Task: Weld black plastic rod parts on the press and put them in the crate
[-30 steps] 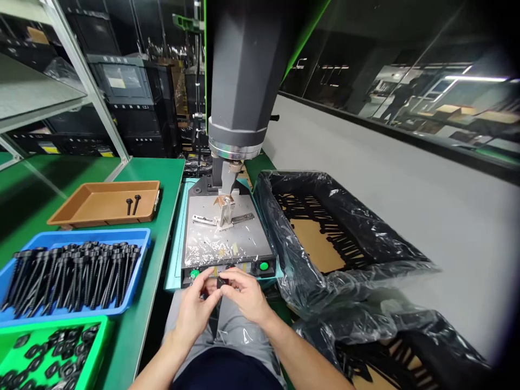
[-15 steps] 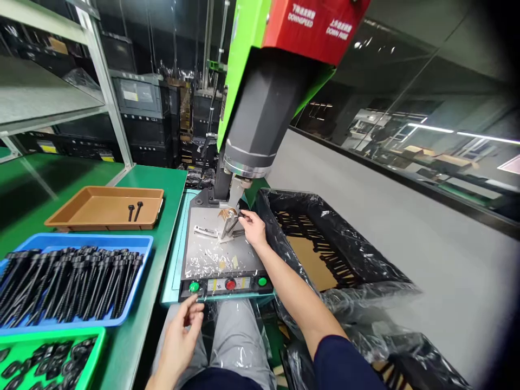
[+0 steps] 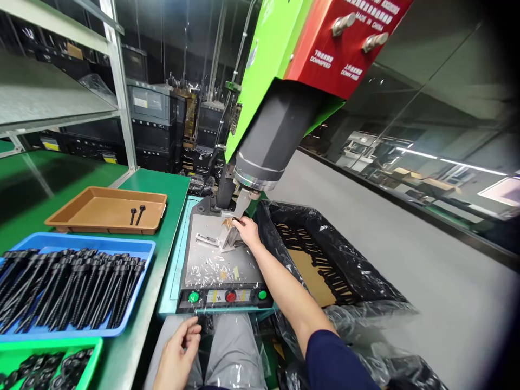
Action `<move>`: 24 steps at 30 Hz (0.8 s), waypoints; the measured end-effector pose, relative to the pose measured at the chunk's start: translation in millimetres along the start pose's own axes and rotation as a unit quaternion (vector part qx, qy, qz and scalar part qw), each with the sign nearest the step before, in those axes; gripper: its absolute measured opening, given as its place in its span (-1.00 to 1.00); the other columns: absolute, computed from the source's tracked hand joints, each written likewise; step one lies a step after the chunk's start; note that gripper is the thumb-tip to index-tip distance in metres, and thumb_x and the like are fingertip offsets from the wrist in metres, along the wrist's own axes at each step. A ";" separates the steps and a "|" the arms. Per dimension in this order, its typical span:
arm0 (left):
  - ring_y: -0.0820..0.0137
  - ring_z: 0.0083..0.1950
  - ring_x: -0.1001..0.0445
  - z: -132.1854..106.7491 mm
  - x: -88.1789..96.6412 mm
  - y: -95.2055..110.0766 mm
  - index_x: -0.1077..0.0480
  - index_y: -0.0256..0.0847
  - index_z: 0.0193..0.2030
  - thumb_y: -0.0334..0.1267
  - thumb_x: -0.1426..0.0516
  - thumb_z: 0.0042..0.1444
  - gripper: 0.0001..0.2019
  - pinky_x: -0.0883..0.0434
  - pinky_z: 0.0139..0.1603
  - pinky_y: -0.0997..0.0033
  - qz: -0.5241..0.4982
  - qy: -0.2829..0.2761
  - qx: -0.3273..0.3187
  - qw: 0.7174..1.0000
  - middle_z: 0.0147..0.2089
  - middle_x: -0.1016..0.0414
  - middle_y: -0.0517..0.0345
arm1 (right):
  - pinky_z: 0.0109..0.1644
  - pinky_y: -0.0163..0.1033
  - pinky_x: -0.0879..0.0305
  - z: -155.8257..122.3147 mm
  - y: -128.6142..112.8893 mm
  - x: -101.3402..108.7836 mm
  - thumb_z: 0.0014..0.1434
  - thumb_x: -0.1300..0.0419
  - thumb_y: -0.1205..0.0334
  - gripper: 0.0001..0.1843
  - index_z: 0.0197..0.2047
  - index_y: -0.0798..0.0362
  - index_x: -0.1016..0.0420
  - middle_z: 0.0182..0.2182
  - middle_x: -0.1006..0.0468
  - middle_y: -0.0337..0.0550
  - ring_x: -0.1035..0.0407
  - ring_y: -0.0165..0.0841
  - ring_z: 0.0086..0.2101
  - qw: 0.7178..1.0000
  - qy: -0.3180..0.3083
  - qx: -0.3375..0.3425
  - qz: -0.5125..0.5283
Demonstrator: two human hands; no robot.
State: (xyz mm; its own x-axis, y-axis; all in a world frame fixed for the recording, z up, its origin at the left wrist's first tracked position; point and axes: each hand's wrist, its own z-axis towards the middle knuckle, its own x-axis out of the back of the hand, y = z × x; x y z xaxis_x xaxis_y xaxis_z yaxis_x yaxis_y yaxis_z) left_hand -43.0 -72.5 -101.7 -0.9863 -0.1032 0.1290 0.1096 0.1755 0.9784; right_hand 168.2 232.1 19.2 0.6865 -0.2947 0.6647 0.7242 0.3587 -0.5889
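Note:
My right hand (image 3: pixel 246 230) reaches forward to the small metal fixture (image 3: pixel 228 234) on the press's base plate (image 3: pixel 211 260), right under the grey press head (image 3: pixel 260 151). Its fingers are pinched at the fixture; what they grip is hidden. My left hand (image 3: pixel 179 355) rests low over my lap, just below the control panel with the left green button (image 3: pixel 194 297), red button (image 3: pixel 231 296) and right green button (image 3: pixel 262 295). Its fingers are loosely curled and hold nothing I can see.
A blue tray (image 3: pixel 138 252) full of long black screws sits to the left, a green tray (image 3: pixel 91 346) of black washers in front of it, a brown tray (image 3: pixel 93 200) with two screws behind. A black-bag-lined bin (image 3: pixel 325 254) of finished parts stands to the right.
One second ago both hands were together at the panel, working a small black part. The right hand has since carried it to the fixture; the left hand dropped toward my lap.

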 end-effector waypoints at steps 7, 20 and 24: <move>0.15 -0.03 -0.56 6.2 0.0 -11.5 -0.48 -0.19 -0.03 0.05 -0.18 -0.01 -0.54 -0.50 0.02 0.24 -0.025 -0.001 0.005 1.000 -0.10 -0.60 -0.04 | -0.05 -0.22 -0.27 3.1 3.0 3.7 0.17 -0.20 0.21 -0.86 -0.32 0.02 -0.59 -0.26 -0.61 -0.12 -0.44 -0.26 -0.19 0.998 -0.013 0.052 -0.015; 0.12 -0.06 -0.58 8.3 1.0 -14.4 -0.52 -0.19 -0.17 0.07 -0.20 -0.06 -0.59 -0.51 0.01 0.25 -0.032 -0.004 0.007 0.999 -0.15 -0.62 -0.04 | 0.08 -0.13 -0.24 -15.4 -1.5 -2.1 0.25 -0.11 0.20 -0.78 -0.17 -0.02 -0.59 -0.15 -0.57 -0.10 -0.37 -0.22 -0.07 0.992 0.034 0.112 -0.052; 0.12 -0.07 -0.58 8.0 1.2 -10.5 -0.52 -0.19 -0.17 0.07 -0.20 -0.06 -0.59 -0.52 -0.01 0.23 -0.025 -0.008 0.005 1.000 -0.17 -0.63 -0.04 | 0.18 -0.07 -0.20 -19.3 3.9 3.4 0.26 -0.07 0.20 -0.69 0.00 -0.03 -0.55 0.07 -0.45 -0.05 -0.30 -0.17 0.07 0.993 -0.005 0.103 -0.050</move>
State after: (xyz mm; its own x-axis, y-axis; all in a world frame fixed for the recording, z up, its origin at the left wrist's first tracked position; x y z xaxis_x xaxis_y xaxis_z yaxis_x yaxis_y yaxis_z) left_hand -46.3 -66.6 -113.1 -0.9923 -0.0964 0.0781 0.0598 0.1795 0.9819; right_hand 174.6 215.5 10.4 0.6103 -0.3286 0.7208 0.7594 0.5016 -0.4144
